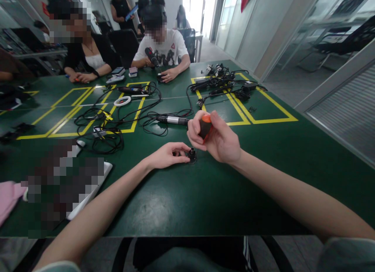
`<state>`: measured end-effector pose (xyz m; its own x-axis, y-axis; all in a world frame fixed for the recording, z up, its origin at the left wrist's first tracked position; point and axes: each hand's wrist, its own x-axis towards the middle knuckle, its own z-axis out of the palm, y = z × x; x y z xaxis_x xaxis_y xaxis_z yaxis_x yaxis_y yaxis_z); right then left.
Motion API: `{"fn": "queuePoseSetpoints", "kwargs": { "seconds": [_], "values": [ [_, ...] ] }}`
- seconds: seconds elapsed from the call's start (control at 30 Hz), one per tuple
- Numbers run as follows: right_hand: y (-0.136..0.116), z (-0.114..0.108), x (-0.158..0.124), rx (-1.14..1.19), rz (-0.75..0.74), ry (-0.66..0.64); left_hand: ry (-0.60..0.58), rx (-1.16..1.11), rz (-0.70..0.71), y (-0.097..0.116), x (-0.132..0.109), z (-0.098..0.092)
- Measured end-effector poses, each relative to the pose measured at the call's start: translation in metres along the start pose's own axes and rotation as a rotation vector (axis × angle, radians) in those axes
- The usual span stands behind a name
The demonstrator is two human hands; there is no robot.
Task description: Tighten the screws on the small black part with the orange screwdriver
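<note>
My left hand (168,155) rests low over the green table, thumb and fingers pinching a small black part (191,154) with a round base and a short upright post. Above and to the right of it, my right hand (222,141) is wrapped round the handle of what looks like a screwdriver (205,128), black with an orange end. The handle leans, its orange end up. Its shaft and tip are too faint or hidden to make out. Just behind the two hands lies a black and silver cylindrical tool (172,120) with a cable.
Black cables (111,141) tangle at left centre, near a white ring (122,101). A heap of black cabled parts (216,82) lies at the far right, with small screws (252,109) nearby. Blurred-out devices (90,194) lie at front left. Across the table a person (164,45) holds a power drill (151,56).
</note>
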<state>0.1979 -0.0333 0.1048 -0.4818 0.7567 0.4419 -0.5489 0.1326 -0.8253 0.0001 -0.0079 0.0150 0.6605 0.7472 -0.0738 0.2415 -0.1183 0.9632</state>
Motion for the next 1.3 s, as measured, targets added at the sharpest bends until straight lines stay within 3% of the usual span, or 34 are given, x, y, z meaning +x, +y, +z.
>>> {"fn": "queuePoseSetpoints", "kwargs": {
  "seconds": [0.27,0.67,1.0,1.3],
  "values": [
    [-0.002,0.003,0.001,0.01,0.045,-0.02,0.011,-0.114,-0.057,-0.001,0.0,-0.001],
    [0.001,0.0,-0.001,0.067,-0.005,-0.03,-0.088,0.034,0.023,0.004,-0.002,-0.007],
    [-0.003,0.001,0.002,-0.039,-0.004,0.042,0.086,0.18,0.031,0.005,-0.002,0.014],
    [-0.004,-0.001,0.0,-0.016,-0.034,-0.007,0.081,0.214,0.091,0.001,-0.003,0.012]
  ]
}}
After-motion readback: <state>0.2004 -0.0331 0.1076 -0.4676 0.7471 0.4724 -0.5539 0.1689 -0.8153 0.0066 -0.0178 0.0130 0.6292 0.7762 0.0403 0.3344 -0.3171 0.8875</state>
